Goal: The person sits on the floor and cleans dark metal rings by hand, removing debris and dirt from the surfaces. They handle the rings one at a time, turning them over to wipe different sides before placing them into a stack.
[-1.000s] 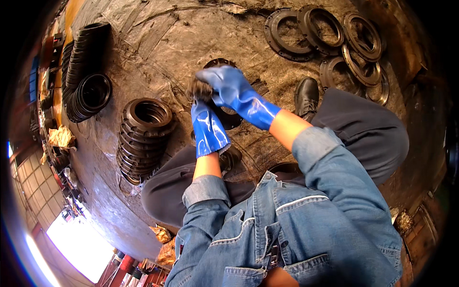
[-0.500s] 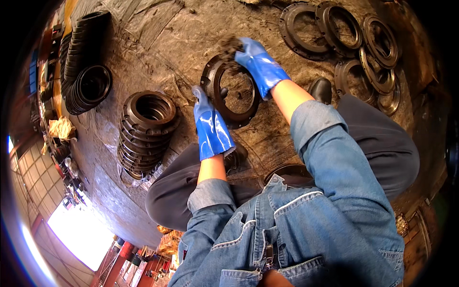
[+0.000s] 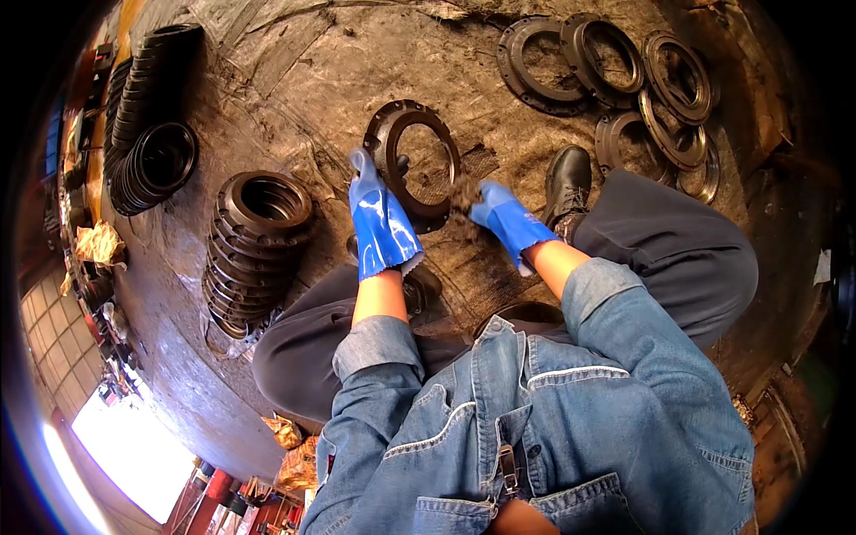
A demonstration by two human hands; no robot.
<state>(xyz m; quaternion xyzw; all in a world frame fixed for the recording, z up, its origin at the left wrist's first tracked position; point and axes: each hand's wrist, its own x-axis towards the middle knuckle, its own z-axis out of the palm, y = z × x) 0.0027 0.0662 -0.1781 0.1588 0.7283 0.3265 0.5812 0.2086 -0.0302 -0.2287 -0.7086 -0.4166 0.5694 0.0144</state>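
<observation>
In front of me a dark metal flange ring (image 3: 384,134) with holes around its rim stands tilted above the floor. My left hand (image 3: 378,212), in a blue rubber glove, grips the ring at its lower left edge, the thumb on the near side and fingertips showing through the opening. My right hand (image 3: 508,219), gloved alike, is closed on a dirty brown rag (image 3: 465,203) at the ring's lower right edge. The rag hides part of that rim, and its exact contact with the ring is hard to see.
A stack of dark rings (image 3: 259,241) stands to my left, with a longer leaning row of rings (image 3: 152,134) beyond it. Several loose rings (image 3: 606,62) lie overlapping at the far right. My shoe (image 3: 567,183) rests on the stained floor sheet (image 3: 303,71). Crumpled paper (image 3: 100,243) lies far left.
My right hand has moved with the rag from the ring's top down to its lower right side. The left hand keeps its grip, and the ring looks turned somewhat more upright.
</observation>
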